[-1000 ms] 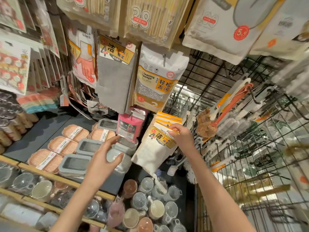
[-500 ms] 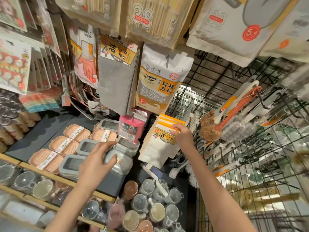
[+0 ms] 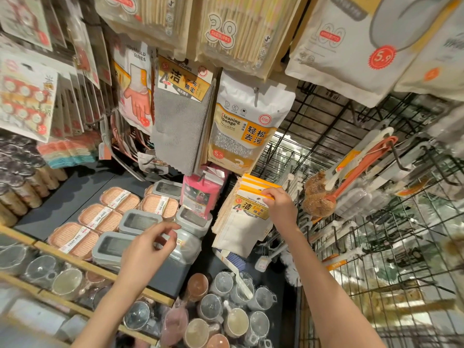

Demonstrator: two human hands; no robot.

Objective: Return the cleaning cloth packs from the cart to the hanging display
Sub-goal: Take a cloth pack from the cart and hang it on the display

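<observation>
White cloth pack (image 3: 242, 223) with a yellow header hangs at the front of a stack on the wire rack (image 3: 376, 247), its top pinched by the right hand (image 3: 282, 209). The left hand (image 3: 148, 249) hovers over grey boxes (image 3: 140, 221), fingers loosely curled, holding nothing.

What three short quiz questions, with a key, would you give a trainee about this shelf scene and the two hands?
1. True or false: the left hand grips a soap box.
2. Which hand holds the cleaning cloth pack at its yellow header? A) left B) right C) both
3. Fill in: directly above the hanging grey cloth pack and the cleaning sponge bag hang packs of ____.

Key
1. False: its fingers are loosely curled in the air and hold nothing.
2. B: the right hand pinches the header.
3. Chopsticks, it seems.
</observation>
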